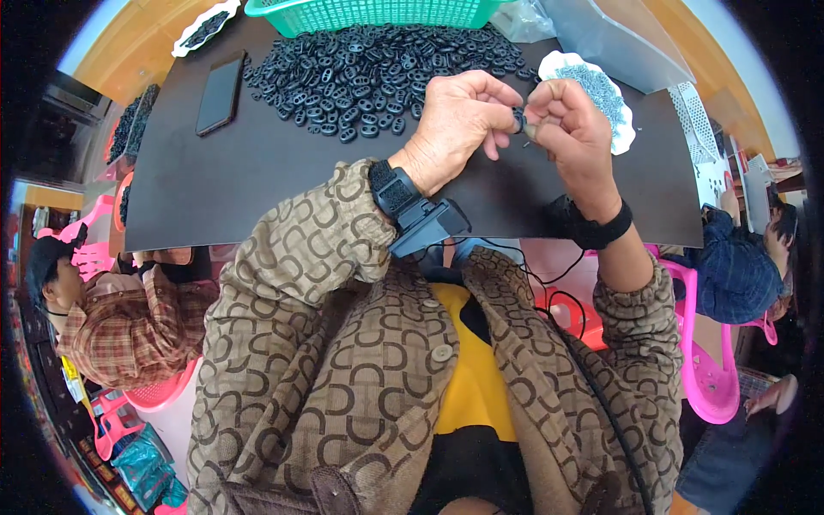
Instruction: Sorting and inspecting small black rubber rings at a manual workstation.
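Note:
My left hand (455, 124) and my right hand (571, 129) meet above a black mat (257, 172), fingertips pinched together on one small black ring-shaped part (518, 120). Just beyond the hands lies a heap of several black ring parts (378, 69). By my right hand sits a white scalloped dish (622, 129) filled with small dark metal pieces (596, 86). Both wrists wear black straps; the left one carries a small black device.
A dark phone (220, 93) lies on the mat's left. A green plastic basket (369, 13) stands at the far edge, clear bags (601, 34) at the far right, another white dish (206, 27) far left. People sit on pink chairs (712, 378) at both sides.

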{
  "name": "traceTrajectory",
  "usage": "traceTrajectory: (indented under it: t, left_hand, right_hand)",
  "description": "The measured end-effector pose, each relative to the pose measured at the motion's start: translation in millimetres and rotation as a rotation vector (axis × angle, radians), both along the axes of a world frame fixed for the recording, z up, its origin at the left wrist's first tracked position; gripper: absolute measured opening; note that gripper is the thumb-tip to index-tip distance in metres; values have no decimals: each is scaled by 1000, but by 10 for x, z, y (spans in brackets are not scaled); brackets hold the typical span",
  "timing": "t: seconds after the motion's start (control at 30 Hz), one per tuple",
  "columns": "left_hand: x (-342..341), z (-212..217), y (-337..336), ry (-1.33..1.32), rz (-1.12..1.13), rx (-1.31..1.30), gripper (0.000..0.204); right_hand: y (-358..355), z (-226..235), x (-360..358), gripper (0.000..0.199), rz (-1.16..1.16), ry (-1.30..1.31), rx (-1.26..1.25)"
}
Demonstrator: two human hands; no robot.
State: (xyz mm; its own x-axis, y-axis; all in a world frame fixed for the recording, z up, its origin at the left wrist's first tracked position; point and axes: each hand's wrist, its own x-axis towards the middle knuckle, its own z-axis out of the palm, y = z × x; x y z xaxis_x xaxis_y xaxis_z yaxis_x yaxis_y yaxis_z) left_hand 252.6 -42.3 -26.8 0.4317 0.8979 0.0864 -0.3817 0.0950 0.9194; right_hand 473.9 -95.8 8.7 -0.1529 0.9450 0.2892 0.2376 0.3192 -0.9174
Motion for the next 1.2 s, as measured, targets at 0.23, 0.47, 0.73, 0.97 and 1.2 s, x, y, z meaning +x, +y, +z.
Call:
traceTrajectory:
  t: [0.23,0.47,0.73,0.97,1.2]
  left_hand:
    - [0,-27,11,8,-40,-37,22]
    - [-24,-11,77,-135,-101,-271,20]
    - [-41,-56,98,-93,-199,-270,18]
    - [-122,-228,254,-303,-393,-413,25]
    - [-91,-412,351,-488,-618,-588,27]
  right_hand:
    - [-31,-60,42,26,30,100,16]
    - [-37,22,85,24,-48,-187,98]
    - [-34,109,102,22,-90,-518,336]
    - [26,77,88,25,-62,-457,445]
    - [27,49,152,23,3,-625,585]
